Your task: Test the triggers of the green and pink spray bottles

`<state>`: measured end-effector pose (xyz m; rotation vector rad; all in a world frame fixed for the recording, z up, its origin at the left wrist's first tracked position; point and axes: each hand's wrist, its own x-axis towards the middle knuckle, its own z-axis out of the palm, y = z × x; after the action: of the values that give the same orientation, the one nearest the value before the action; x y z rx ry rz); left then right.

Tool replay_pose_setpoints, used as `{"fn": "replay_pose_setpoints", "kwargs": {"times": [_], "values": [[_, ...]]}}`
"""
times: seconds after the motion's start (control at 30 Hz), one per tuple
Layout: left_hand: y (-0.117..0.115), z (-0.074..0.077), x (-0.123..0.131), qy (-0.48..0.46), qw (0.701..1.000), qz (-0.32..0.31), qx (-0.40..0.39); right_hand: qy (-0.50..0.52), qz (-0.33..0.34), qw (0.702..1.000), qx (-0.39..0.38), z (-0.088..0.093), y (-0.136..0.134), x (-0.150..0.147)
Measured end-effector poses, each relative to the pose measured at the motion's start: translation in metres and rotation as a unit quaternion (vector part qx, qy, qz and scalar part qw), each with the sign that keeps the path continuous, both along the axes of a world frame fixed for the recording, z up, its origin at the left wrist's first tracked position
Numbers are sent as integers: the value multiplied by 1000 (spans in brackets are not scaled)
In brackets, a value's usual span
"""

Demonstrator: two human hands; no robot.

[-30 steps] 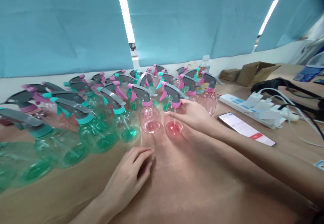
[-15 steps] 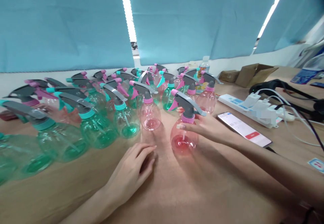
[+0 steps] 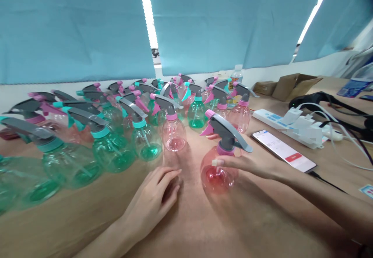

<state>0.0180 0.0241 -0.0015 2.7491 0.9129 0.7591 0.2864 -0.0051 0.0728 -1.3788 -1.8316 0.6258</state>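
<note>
My right hand (image 3: 250,162) grips a pink spray bottle (image 3: 218,172) with a grey trigger head and pink collar, holding it at the shoulder just in front of the others. My left hand (image 3: 153,201) rests on the wooden table (image 3: 204,230) to the bottle's left, fingers loosely curled and holding nothing. Behind them stand several green and pink spray bottles (image 3: 142,137) with grey trigger heads, crowded across the left and middle of the table.
A smartphone (image 3: 284,151) with a lit screen lies right of the held bottle. Beyond it are a white power strip (image 3: 288,122) with plugs and cables, black cables (image 3: 335,102), and cardboard boxes (image 3: 294,85). Blue blinds cover the window behind.
My right hand took the pink bottle from the front row and drew it toward me and to the right. My left hand stayed in place on the table.
</note>
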Motion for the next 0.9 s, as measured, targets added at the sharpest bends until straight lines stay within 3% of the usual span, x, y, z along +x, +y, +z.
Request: {"fn": "replay_pose_setpoints", "kwargs": {"times": [0.13,0.53,0.73,0.9], "values": [[0,-1,0,-3,1000,1,0,45,12,999,-16,6,6,-5],[-1,2,-2,28,999,18,-27,109,15,993,37,-3,17,-24],[4,-1,-5,75,996,40,-24,192,59,978,58,-9,35,-32],[4,-1,-5,100,993,51,-27,132,20,990,48,-11,36,-33]]}}
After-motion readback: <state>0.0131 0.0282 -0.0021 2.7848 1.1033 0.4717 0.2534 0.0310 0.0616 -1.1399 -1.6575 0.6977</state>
